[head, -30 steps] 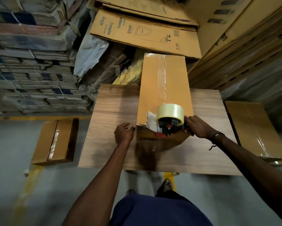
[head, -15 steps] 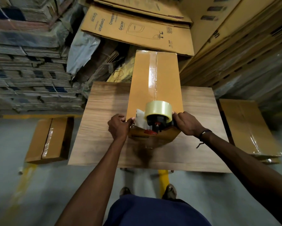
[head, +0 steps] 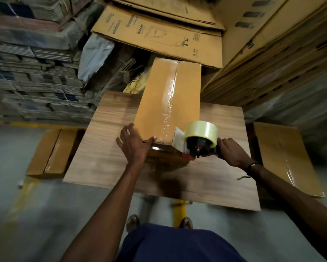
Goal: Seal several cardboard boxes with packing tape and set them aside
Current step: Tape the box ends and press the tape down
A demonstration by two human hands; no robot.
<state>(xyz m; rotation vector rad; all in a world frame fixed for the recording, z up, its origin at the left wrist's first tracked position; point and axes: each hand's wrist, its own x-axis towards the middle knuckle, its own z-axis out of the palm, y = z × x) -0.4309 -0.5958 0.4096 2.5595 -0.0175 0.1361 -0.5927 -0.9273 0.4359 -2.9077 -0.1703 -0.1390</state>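
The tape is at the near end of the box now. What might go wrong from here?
1. The long brown cardboard box juts past the far edge of the wooden table; a hard pull could tip or slide it.
2. The left hand presses the box's near corner beside the black-and-red tape dispenser, gripped by the right hand; its cutter might catch fingers.
3. The clear tape strip looks wrinkled, so the seal may lift.

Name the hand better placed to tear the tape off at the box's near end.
Right. The right hand already grips the black-and-red tape dispenser at the tan cardboard box's near edge; the left hand is braced on its corner.
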